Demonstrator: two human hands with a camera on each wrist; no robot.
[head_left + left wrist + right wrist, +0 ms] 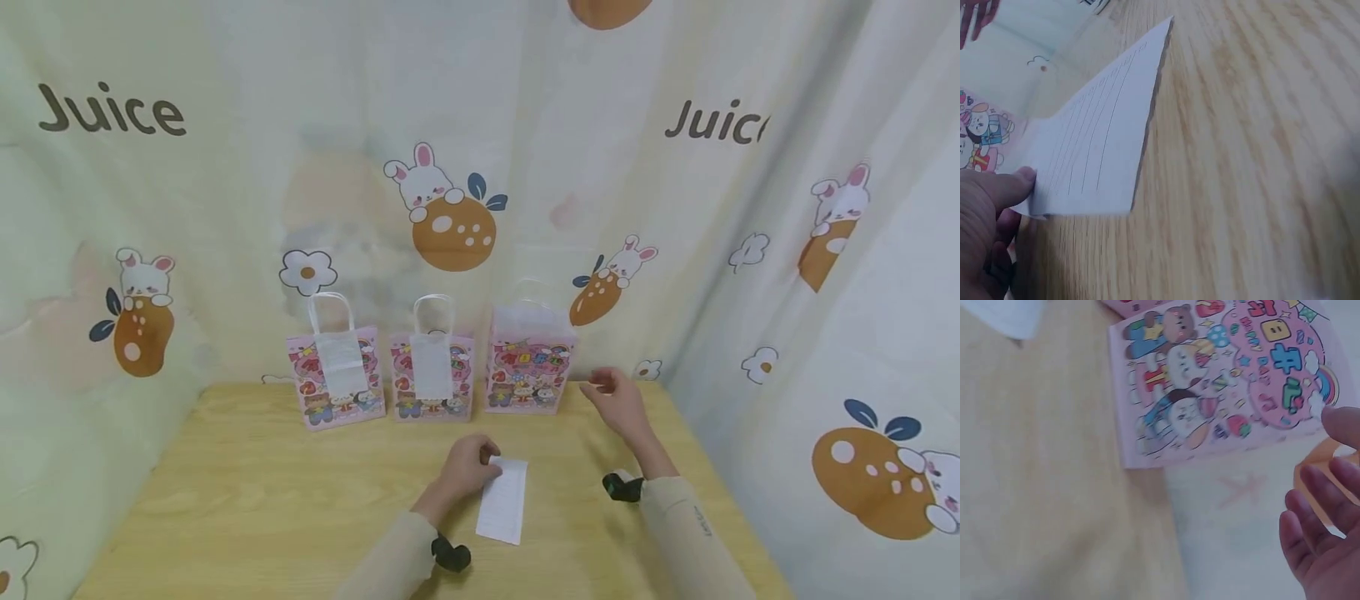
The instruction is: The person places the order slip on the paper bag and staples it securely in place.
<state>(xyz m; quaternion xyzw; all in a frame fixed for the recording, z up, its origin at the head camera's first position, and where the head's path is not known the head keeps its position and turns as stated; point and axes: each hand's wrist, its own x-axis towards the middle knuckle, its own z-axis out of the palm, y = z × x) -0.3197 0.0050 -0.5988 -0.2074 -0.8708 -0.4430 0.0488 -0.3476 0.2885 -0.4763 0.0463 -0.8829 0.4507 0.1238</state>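
Note:
Between thumb and fingers my left hand [467,467] pinches one end of a white paper slip [504,502] over the table. Printed lines run along the slip [1100,131] in the left wrist view. Beside the rightmost pink paper gift bag [527,367], my right hand [617,400] is held with loosely bent fingers and nothing in them. The right wrist view has that hand [1329,531] apart from the cartoon-printed bag [1210,381]. A middle pink bag [403,379] and a left pink bag [306,383] each have a white slip hanging down the front.
The three bags stand in a row near the back edge of the wooden table [247,492]. A patterned curtain [247,167] hangs behind and along both sides. White handles [433,298] rise from the bags. Each wrist wears a black device [452,553].

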